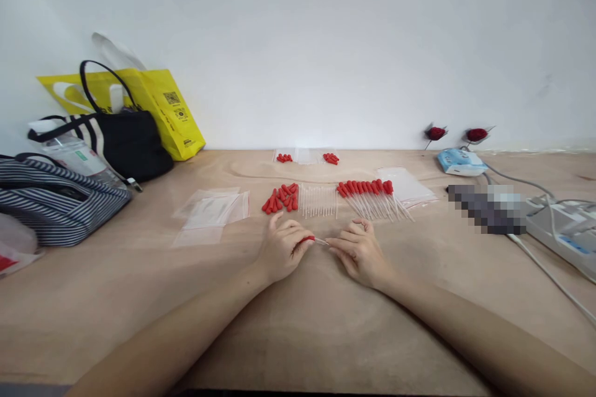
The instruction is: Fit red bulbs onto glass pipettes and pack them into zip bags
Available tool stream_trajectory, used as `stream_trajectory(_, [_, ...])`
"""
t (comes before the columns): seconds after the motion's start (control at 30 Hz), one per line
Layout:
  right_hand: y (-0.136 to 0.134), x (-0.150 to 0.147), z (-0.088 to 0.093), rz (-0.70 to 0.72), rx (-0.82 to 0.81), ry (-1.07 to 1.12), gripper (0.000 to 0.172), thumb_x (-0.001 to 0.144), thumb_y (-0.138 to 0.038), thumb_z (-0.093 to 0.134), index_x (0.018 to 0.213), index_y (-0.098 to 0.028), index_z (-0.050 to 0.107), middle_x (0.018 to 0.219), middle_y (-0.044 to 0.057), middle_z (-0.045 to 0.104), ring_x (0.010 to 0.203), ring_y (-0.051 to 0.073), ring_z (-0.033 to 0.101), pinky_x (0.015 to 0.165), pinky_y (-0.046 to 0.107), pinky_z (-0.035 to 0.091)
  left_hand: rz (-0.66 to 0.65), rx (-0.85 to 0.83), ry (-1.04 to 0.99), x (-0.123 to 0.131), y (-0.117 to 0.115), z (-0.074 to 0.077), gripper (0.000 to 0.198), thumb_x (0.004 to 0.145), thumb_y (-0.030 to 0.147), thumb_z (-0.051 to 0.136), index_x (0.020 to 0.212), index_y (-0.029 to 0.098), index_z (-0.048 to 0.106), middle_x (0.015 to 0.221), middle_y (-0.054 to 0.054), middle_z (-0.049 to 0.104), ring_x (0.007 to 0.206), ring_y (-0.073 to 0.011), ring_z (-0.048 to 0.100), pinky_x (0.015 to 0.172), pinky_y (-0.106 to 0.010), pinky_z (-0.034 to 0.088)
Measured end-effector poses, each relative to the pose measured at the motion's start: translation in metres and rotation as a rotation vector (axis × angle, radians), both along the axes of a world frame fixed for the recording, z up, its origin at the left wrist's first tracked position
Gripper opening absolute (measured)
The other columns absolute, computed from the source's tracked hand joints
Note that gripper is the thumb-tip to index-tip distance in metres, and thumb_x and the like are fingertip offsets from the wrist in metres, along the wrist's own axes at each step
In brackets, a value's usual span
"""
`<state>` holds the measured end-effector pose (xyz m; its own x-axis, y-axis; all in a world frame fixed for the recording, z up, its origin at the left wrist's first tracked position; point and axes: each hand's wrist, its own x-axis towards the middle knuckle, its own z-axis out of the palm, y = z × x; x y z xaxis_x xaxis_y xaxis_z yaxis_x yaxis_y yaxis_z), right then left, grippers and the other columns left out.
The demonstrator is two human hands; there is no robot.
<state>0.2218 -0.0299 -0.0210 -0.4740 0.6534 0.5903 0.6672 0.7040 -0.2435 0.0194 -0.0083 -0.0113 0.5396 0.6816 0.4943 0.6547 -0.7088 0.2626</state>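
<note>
My left hand (282, 247) pinches a red rubber bulb (307, 239) near the middle of the wooden table (298, 322). My right hand (357, 251) pinches the thin clear tube (321, 241) that meets that bulb. Just beyond my hands lie a heap of loose red bulbs (280, 198), a row of bare clear tubes (318, 200) and a fan of finished droppers with red bulbs (372, 195).
Clear zip bags (210, 216) lie left of the heap, another (406, 186) at the right. Two small bulb piles (331, 158) sit far back. Bags (121, 136) crowd the left edge. A power strip (561, 226), cables and a tissue pack (460, 161) lie right.
</note>
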Motion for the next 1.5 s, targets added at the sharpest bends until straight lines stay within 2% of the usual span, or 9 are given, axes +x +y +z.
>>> stream_trajectory(0.13, [0.004,0.003,0.001,0.035,0.024,-0.012,0.021,0.084,-0.02,0.043,0.088,-0.022,0.064,0.064,-0.001,0.06,0.071,0.014,0.046,0.084,0.037,0.024,-0.043,0.003,0.018,0.001,-0.003,0.001,0.015,0.085,0.025,0.045,0.081,0.022,0.06,0.076,0.003,0.068,0.082,-0.0145,0.058,0.102,-0.046,0.011])
stream_trajectory(0.6, [0.004,-0.004,0.002,0.03,0.063,-0.042,0.021,0.084,-0.02,0.04,0.08,-0.018,0.061,0.065,0.001,0.058,0.068,0.013,0.041,0.075,0.034,0.025,-0.129,0.052,0.023,0.003,-0.005,-0.001,0.016,0.084,0.025,0.044,0.08,0.02,0.059,0.077,0.002,0.067,0.082,-0.0142,0.059,0.102,-0.045,0.013])
stream_trajectory(0.8, [0.008,-0.004,0.001,0.023,0.029,-0.075,0.022,0.086,-0.021,0.039,0.082,-0.019,0.061,0.067,0.0,0.06,0.07,0.013,0.044,0.077,0.034,0.024,-0.121,0.029,0.044,0.003,-0.003,0.0,0.017,0.085,0.026,0.043,0.083,0.021,0.06,0.079,0.002,0.067,0.083,-0.014,0.058,0.102,-0.045,0.012])
stream_trajectory(1.0, [0.011,0.004,0.008,0.0,0.061,-0.149,0.02,0.086,-0.027,0.044,0.088,-0.022,0.064,0.072,0.0,0.062,0.075,0.014,0.046,0.082,0.036,0.021,-0.055,0.041,0.071,-0.001,0.003,-0.001,0.017,0.085,0.027,0.045,0.085,0.024,0.062,0.074,0.003,0.066,0.08,-0.0138,0.056,0.101,-0.046,0.013])
stream_trajectory(1.1, [0.009,0.007,0.007,-0.012,0.07,-0.179,0.02,0.084,-0.026,0.046,0.089,-0.023,0.064,0.073,0.001,0.062,0.074,0.014,0.047,0.078,0.035,0.022,-0.031,0.062,0.067,-0.004,0.007,-0.001,0.019,0.086,0.028,0.045,0.095,0.026,0.061,0.079,0.002,0.065,0.083,-0.0146,0.055,0.1,-0.045,0.016])
stream_trajectory(1.2, [0.014,0.01,0.004,-0.143,0.06,-0.113,0.02,0.083,-0.026,0.046,0.087,-0.023,0.066,0.073,0.002,0.062,0.073,0.015,0.047,0.073,0.034,0.022,0.104,0.092,0.006,-0.006,0.011,-0.001,0.031,0.084,0.032,0.045,0.113,0.024,0.052,0.099,-0.005,0.061,0.096,-0.0192,0.052,0.097,-0.043,0.024])
stream_trajectory(1.3, [0.031,0.016,0.002,-0.401,0.041,0.013,0.022,0.082,-0.027,0.045,0.088,-0.021,0.066,0.072,0.004,0.063,0.073,0.017,0.048,0.069,0.033,0.021,0.239,0.068,-0.035,-0.009,0.015,-0.002,0.039,0.081,0.034,0.048,0.118,0.02,0.047,0.107,-0.008,0.056,0.102,-0.0231,0.048,0.091,-0.042,0.031])
stream_trajectory(1.4, [0.053,0.024,0.001,-0.616,0.011,0.088,0.024,0.081,-0.03,0.044,0.088,-0.02,0.065,0.074,0.006,0.066,0.076,0.021,0.049,0.069,0.034,0.022,0.24,0.038,-0.008,-0.01,0.017,-0.002,0.037,0.077,0.031,0.052,0.113,0.02,0.049,0.106,-0.008,0.055,0.102,-0.0237,0.047,0.091,-0.043,0.032])
stream_trajectory(1.5, [0.07,0.027,0.0,-0.74,-0.058,0.097,0.024,0.079,-0.03,0.044,0.085,-0.019,0.064,0.076,0.007,0.066,0.078,0.023,0.05,0.071,0.036,0.023,0.205,0.018,0.028,-0.009,0.015,-0.001,0.03,0.076,0.029,0.054,0.106,0.021,0.054,0.105,-0.006,0.056,0.102,-0.0232,0.048,0.092,-0.043,0.031])
